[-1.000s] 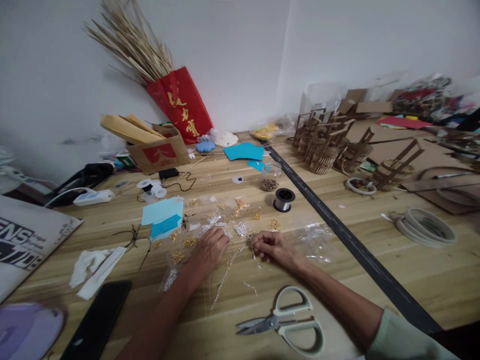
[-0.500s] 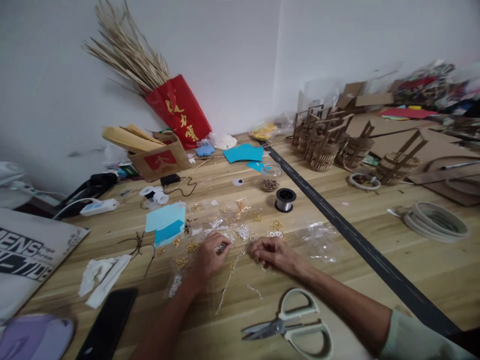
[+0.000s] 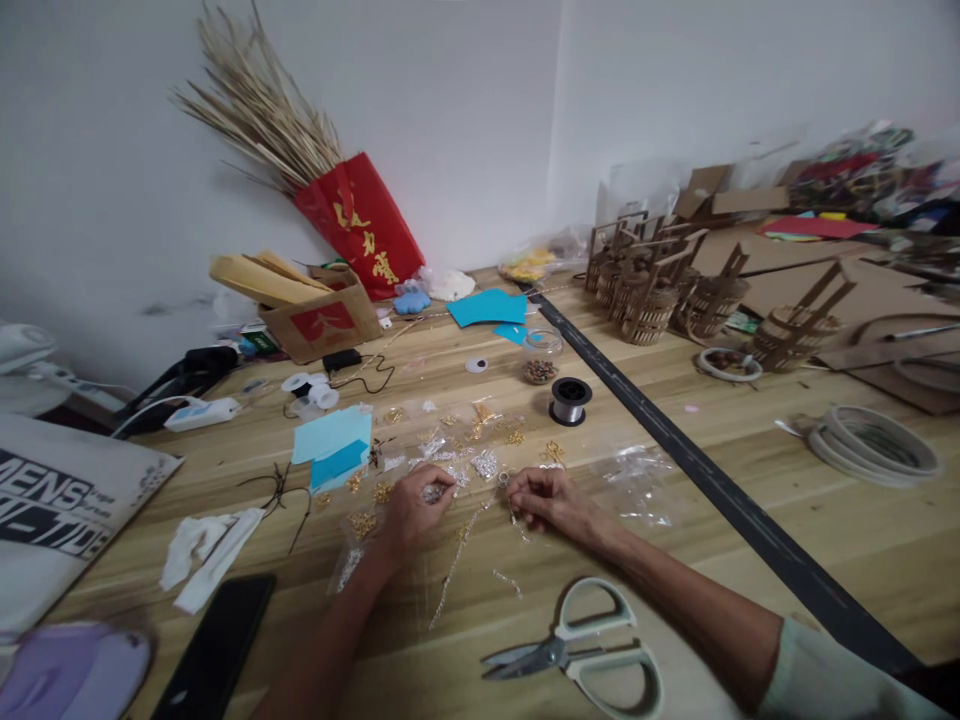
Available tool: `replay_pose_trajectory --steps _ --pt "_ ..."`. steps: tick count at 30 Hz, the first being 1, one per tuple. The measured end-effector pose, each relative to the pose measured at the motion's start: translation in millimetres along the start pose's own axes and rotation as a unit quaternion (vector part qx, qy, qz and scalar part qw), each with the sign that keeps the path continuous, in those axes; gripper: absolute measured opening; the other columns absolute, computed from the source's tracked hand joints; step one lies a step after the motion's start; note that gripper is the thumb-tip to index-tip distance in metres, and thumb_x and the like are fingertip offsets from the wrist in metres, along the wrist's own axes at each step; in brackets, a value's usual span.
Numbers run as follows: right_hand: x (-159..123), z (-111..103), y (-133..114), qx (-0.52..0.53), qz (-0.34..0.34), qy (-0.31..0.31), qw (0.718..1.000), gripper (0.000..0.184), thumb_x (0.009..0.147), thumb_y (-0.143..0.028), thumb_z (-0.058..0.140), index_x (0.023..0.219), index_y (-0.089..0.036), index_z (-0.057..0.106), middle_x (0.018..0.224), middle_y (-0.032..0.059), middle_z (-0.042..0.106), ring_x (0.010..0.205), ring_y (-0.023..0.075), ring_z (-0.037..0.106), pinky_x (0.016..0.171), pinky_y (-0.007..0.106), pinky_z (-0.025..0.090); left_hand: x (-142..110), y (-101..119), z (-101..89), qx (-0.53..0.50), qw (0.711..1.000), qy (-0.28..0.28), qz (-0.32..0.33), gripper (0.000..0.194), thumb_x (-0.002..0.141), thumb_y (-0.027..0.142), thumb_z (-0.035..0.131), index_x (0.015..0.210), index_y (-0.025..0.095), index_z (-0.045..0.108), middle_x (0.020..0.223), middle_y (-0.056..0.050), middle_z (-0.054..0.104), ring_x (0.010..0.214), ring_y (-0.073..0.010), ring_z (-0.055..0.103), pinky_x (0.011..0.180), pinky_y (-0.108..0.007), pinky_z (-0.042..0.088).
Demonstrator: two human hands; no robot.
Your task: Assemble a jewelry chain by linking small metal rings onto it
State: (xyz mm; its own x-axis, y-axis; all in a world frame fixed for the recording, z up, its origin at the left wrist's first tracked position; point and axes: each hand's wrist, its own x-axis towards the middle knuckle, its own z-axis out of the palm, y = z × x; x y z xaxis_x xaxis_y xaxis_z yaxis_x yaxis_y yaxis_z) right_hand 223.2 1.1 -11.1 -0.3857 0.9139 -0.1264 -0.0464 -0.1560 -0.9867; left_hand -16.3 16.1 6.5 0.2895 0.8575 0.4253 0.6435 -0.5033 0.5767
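My right hand (image 3: 553, 500) pinches a short silver chain (image 3: 519, 524) that dangles below its fingertips. A small silver ring (image 3: 503, 478) shows just left of those fingers; whether it is joined to the chain I cannot tell. Across a small gap, my left hand (image 3: 418, 507) is closed in a pinch over silver jewellery findings, and what its fingertips hold is too small to make out. A longer silver chain (image 3: 454, 567) lies on the wood between the hands, with a short chain piece (image 3: 508, 582) to its right. Gold findings (image 3: 363, 524) sit left of my left wrist.
Scissors (image 3: 562, 650) lie partly open in front. Behind the hands stand a wire spool (image 3: 570, 402) and a jar of beads (image 3: 541, 358). A clear plastic bag (image 3: 637, 482) is at right, a phone (image 3: 217, 645) at front left. Small woven baskets (image 3: 649, 312) stand farther back.
My left hand has shifted slightly left, away from the right hand. My right hand has turned a little, and more of the dangling chain shows.
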Motion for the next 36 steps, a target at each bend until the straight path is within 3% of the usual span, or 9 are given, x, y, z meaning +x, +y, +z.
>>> replay_pose_trajectory --steps 13,26,36 --pt "-2 3 3 -0.004 -0.007 -0.002 1.0 0.031 0.069 -0.043 0.075 0.077 -0.016 0.063 0.061 -0.0027 0.059 0.046 0.0076 0.051 0.043 0.019 0.039 1 -5 -4.7 -0.022 0.999 0.001 -0.034 0.01 0.075 0.01 0.063 0.074 0.018 0.07 0.076 -0.004 0.073 0.073 -0.0172 0.067 0.071 -0.028 0.053" --pt "-10 10 -5 -0.063 -0.036 -0.03 0.997 0.023 0.077 -0.039 0.067 0.073 -0.017 0.06 0.057 -0.0038 0.052 0.047 0.0082 0.044 0.044 0.02 0.034 -6 -11 -5.0 -0.061 0.994 0.06 -0.066 0.006 0.074 0.015 0.065 0.071 0.018 0.069 0.074 -0.003 0.072 0.072 -0.0178 0.067 0.07 -0.029 0.053" --pt "-11 11 1 -0.106 -0.07 -0.034 0.991 0.014 0.08 -0.032 0.063 0.078 -0.017 0.063 0.062 -0.002 0.054 0.055 0.0115 0.046 0.051 0.023 0.034 -12 5 6.5 -0.138 0.985 0.013 -0.102 0.005 0.074 0.016 0.066 0.073 0.017 0.07 0.076 -0.004 0.073 0.073 -0.0173 0.068 0.07 -0.027 0.055"
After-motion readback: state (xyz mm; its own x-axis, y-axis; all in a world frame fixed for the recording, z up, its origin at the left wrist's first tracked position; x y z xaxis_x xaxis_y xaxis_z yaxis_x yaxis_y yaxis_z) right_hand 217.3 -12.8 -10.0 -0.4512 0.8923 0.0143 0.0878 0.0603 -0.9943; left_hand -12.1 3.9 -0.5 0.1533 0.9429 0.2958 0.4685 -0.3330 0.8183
